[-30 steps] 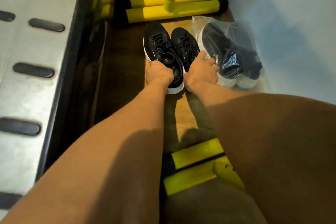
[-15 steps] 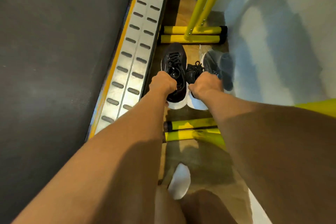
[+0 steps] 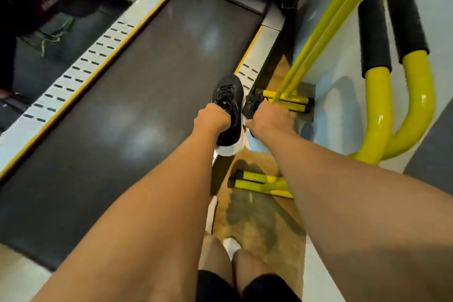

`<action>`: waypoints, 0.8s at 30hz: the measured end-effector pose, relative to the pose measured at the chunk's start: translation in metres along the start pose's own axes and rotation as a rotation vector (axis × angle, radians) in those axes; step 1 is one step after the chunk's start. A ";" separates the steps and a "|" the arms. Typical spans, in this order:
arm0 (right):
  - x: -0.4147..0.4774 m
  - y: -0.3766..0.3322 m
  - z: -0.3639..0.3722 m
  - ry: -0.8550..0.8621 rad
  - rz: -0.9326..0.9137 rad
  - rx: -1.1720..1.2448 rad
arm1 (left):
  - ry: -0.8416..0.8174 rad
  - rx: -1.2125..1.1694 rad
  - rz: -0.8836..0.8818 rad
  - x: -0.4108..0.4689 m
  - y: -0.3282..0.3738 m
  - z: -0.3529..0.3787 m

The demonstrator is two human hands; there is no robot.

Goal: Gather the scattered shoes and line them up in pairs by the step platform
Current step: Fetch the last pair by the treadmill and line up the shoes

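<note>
Left hand (image 3: 212,120) closed around the collar of a black, white-soled sneaker (image 3: 230,105), held above the right edge of the treadmill belt (image 3: 147,86). Right hand (image 3: 268,120) gripping the second black sneaker (image 3: 252,105) just beside the first, over the wooden floor (image 3: 257,216) between treadmill and yellow frame (image 3: 375,105).

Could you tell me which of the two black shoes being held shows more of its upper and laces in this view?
The shoe in the left hand: the left black shoe shows its whole laced upper, whereas the right black shoe is mostly hidden behind the right hand.
</note>
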State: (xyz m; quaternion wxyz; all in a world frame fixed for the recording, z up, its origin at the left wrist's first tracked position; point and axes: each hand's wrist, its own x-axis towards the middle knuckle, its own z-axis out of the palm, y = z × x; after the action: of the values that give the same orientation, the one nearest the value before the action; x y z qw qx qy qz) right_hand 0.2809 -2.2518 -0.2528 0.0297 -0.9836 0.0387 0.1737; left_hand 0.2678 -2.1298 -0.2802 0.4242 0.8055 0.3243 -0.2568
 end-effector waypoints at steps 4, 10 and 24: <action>-0.052 -0.022 -0.031 0.065 -0.168 -0.010 | 0.132 -0.126 -0.026 -0.063 -0.021 -0.039; -0.138 -0.066 -0.063 0.062 -0.426 -0.007 | 0.330 -0.229 -0.116 -0.158 -0.070 -0.096; -0.389 -0.234 -0.037 0.029 -1.049 -0.113 | 0.678 -0.530 -0.459 -0.336 -0.312 -0.210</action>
State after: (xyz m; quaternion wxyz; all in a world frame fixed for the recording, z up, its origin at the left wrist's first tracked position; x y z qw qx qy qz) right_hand -0.0506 -1.9955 -0.0733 0.0591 -0.8732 -0.4677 0.1238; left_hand -0.1549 -1.9198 -0.1030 0.4177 0.6158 0.6676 0.0246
